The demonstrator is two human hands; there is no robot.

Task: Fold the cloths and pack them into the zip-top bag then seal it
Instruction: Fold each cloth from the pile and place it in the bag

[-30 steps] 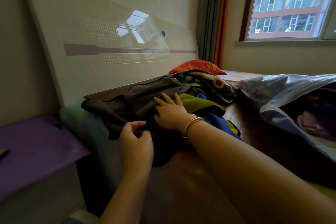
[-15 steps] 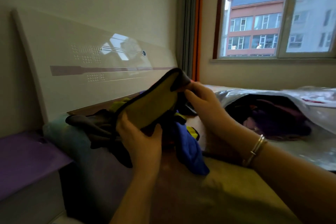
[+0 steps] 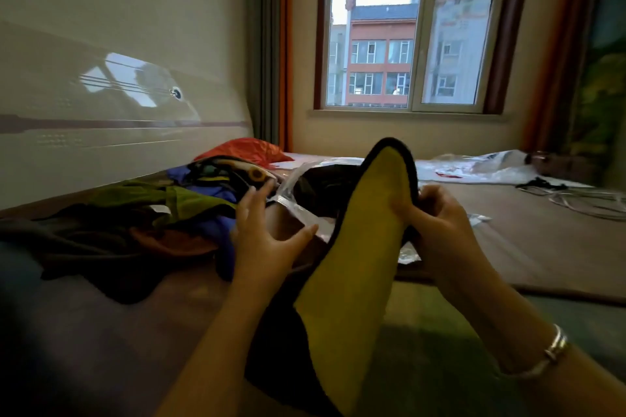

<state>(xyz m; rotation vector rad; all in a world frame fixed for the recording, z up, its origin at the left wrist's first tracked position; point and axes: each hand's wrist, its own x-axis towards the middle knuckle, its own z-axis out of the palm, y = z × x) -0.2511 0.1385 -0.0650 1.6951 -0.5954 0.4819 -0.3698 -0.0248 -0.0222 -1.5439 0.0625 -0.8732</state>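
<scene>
A yellow cloth with a black border point(image 3: 366, 234) hangs in the air in front of me. My right hand point(image 3: 437, 223) pinches its upper right edge. My left hand point(image 3: 267, 234) hovers just left of the cloth with fingers spread, holding nothing. Behind the cloth lies the clear zip-top bag point(image 3: 298, 210) with dark clothes inside; its mouth is partly hidden by the cloth. A heap of loose cloths point(image 3: 162, 213), green, blue, grey and patterned, lies on the bed to the left.
The bed's brown mat point(image 3: 528, 234) stretches right. A white headboard point(image 3: 101, 132) runs along the left. An orange item point(image 3: 244, 152) sits at the back. Loose plastic wrap point(image 3: 481, 166) and white cords point(image 3: 589, 200) lie far right, below the window point(image 3: 406, 30).
The yellow cloth has been lifted away from the heap and swung right. My left hand let go of it and now hovers open. The camera turned right, toward the window.
</scene>
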